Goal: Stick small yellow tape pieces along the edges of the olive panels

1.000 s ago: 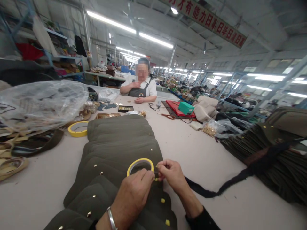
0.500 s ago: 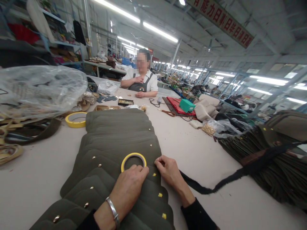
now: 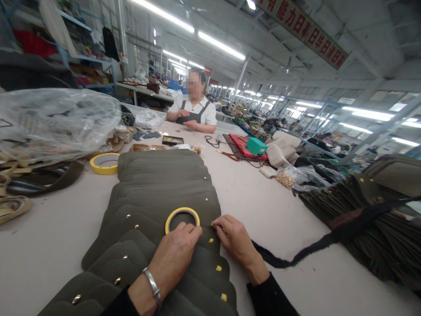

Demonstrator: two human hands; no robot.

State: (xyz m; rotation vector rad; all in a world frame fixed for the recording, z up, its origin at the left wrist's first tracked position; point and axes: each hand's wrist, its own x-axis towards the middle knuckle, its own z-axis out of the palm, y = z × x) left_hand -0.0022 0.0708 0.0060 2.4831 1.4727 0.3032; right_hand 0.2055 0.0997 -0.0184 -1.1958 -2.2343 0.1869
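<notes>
Overlapping dark olive fabric pieces (image 3: 164, 171) lie fanned out in front of me, with small metal studs (image 3: 128, 215) on them. My left hand (image 3: 179, 245), a silver bangle at its wrist, is closed on the near edge of a yellow tape roll (image 3: 183, 211) over the pieces. Further right, my right hand (image 3: 232, 235) pinches a small bit of yellow tape (image 3: 212, 224) at the pieces' right edge. Several yellow tape bits (image 3: 219, 268) are stuck in a row along that edge, nearer to me.
Another yellow tape roll (image 3: 104, 164) lies left of the pieces, near a clear plastic bag (image 3: 59, 123). A co-worker (image 3: 197, 109) sits across the table. To the right are a green box (image 3: 256, 146), a black fabric strip (image 3: 309, 246) and a thick olive stack (image 3: 355, 219).
A bit of yellow tape now shows at my right fingertips, where it was hidden before. Both my hands have barely moved. The co-worker's hands have shifted.
</notes>
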